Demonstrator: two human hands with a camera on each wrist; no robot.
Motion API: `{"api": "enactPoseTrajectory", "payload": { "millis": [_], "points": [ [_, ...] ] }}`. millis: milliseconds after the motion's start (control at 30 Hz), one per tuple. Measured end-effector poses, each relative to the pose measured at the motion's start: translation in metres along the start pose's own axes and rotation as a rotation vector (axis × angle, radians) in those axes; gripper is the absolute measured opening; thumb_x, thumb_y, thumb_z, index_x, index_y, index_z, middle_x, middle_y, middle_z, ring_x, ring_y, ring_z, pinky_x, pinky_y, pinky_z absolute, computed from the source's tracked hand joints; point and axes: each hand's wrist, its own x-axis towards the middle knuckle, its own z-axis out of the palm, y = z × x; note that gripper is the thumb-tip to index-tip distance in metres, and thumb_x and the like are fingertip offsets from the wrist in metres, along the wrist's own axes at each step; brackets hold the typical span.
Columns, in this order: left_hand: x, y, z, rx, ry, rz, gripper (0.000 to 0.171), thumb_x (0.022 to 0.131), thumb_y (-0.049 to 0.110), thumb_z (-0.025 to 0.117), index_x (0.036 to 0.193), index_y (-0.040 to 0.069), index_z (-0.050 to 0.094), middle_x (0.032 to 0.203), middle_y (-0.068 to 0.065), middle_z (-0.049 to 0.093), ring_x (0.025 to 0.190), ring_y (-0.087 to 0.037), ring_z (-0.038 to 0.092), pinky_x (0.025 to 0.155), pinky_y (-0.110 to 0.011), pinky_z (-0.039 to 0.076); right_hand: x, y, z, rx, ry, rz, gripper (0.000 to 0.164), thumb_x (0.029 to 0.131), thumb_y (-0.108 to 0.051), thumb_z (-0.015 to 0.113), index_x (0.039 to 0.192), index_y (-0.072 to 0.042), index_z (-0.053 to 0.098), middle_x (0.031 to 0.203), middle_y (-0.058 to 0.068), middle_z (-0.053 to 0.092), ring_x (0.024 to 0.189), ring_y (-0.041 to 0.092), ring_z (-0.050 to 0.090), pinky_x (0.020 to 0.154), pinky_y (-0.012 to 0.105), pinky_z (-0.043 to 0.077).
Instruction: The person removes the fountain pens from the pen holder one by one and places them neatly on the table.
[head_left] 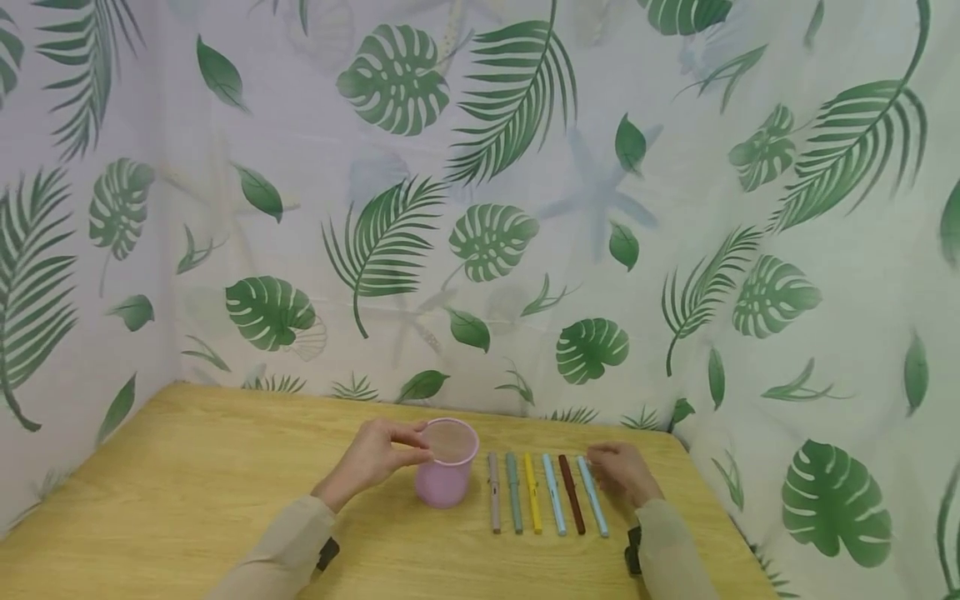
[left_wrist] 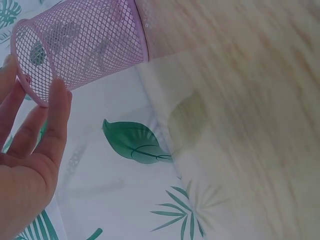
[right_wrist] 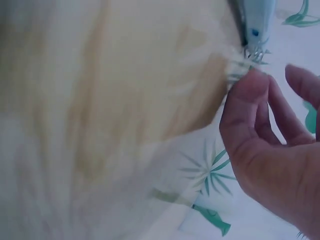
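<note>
A pink mesh pen holder [head_left: 442, 485] stands upright on the wooden table. My left hand [head_left: 380, 454] holds its rim between thumb and fingers; in the left wrist view, the fingertips meet the holder's rim [left_wrist: 35, 102]. To the right, several pens lie side by side in a row: greyish pink [head_left: 494, 493], green [head_left: 513, 493], yellow [head_left: 532, 493], light blue [head_left: 554, 495], dark red [head_left: 572, 495] and another light blue pen [head_left: 592, 497]. Beside that last pen's far end is my right hand [head_left: 622, 471], fingers bent and thumb apart; whether it touches the pen is unclear.
The wooden table [head_left: 187, 483] extends to the left of the pen holder. Behind it and at both sides hangs a white cloth [head_left: 525, 350] printed with green leaves. Dark straps [head_left: 633, 550] circle both wrists over pale sleeves.
</note>
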Motion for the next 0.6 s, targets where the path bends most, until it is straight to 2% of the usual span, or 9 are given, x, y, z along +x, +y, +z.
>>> {"api": "enactPoseTrajectory", "payload": {
  "millis": [133, 267, 367, 500, 600],
  "points": [
    [0.000, 0.001, 0.001, 0.027, -0.002, 0.022, 0.015, 0.082, 0.026, 0.080, 0.090, 0.013, 0.079, 0.124, -0.010, 0.068, 0.121, -0.033, 0.061, 0.098, -0.048, 0.050, -0.001, -0.005, 0.003, -0.031, 0.066, -0.033, 0.044, 0.100, -0.028, 0.056, 0.133, 0.003, 0.057, 0.123, 0.021, 0.062, 0.095, 0.021, 0.062, 0.072, 0.031, 0.053],
    [-0.001, 0.001, 0.000, 0.021, -0.002, 0.020, 0.015, 0.082, 0.025, 0.079, 0.090, 0.013, 0.079, 0.126, -0.012, 0.067, 0.121, -0.033, 0.061, 0.098, -0.049, 0.049, -0.004, -0.021, 0.013, -0.042, 0.084, -0.077, 0.042, 0.100, -0.027, 0.057, 0.130, 0.001, 0.059, 0.124, 0.021, 0.063, 0.103, 0.028, 0.063, 0.080, 0.037, 0.056],
    [-0.002, 0.000, -0.001, 0.022, -0.004, 0.022, 0.016, 0.083, 0.025, 0.079, 0.091, 0.012, 0.078, 0.126, -0.012, 0.067, 0.121, -0.032, 0.061, 0.098, -0.049, 0.050, -0.011, -0.034, 0.024, -0.060, 0.048, -0.132, 0.040, 0.100, -0.025, 0.056, 0.128, 0.002, 0.060, 0.124, 0.022, 0.064, 0.109, 0.033, 0.062, 0.083, 0.043, 0.055],
    [-0.003, 0.002, -0.003, 0.034, -0.003, 0.034, 0.016, 0.084, 0.023, 0.078, 0.095, 0.012, 0.077, 0.125, -0.013, 0.067, 0.120, -0.032, 0.062, 0.097, -0.051, 0.050, -0.028, -0.049, 0.040, -0.081, -0.040, -0.204, 0.037, 0.100, -0.022, 0.057, 0.126, 0.004, 0.061, 0.118, 0.022, 0.066, 0.105, 0.035, 0.063, 0.082, 0.045, 0.055],
    [-0.005, 0.005, -0.005, 0.006, 0.008, -0.007, 0.019, 0.085, 0.024, 0.077, 0.102, 0.015, 0.075, 0.132, -0.014, 0.064, 0.116, -0.033, 0.064, 0.093, -0.053, 0.051, -0.042, -0.062, 0.052, -0.104, -0.082, -0.248, 0.035, 0.099, -0.021, 0.059, 0.125, 0.001, 0.063, 0.119, 0.018, 0.067, 0.105, 0.031, 0.064, 0.082, 0.044, 0.055]
  ]
}}
